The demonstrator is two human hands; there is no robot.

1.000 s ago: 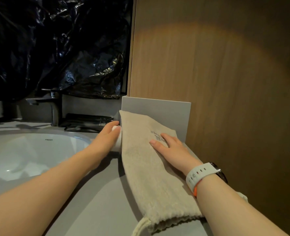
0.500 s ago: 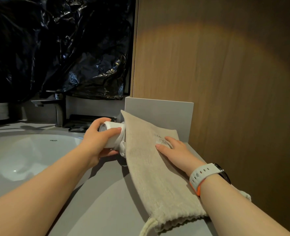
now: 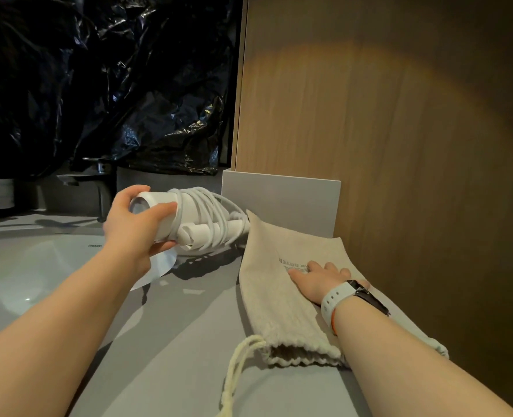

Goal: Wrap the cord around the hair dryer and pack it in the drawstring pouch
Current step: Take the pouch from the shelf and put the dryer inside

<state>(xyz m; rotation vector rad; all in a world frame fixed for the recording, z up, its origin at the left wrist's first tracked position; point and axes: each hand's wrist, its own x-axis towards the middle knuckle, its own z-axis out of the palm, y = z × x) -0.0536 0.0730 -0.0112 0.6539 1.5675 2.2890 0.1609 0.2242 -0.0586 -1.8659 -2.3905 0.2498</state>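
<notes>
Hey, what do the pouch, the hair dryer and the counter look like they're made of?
The pouch: coarse beige woven cloth, probably cotton or linen, matte, with a twisted rope drawstring. The hair dryer: smooth white plastic with a slight sheen; its cord looks rubbery. The counter: flat matte grey, maybe stone or composite.

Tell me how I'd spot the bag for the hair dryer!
Look at the tall wooden wall on the right, then down to the grey counter at its foot. There a flat beige cloth pouch lies under the right hand. It is the only fabric thing, with a thick cream drawstring at its near, gathered opening.
</notes>
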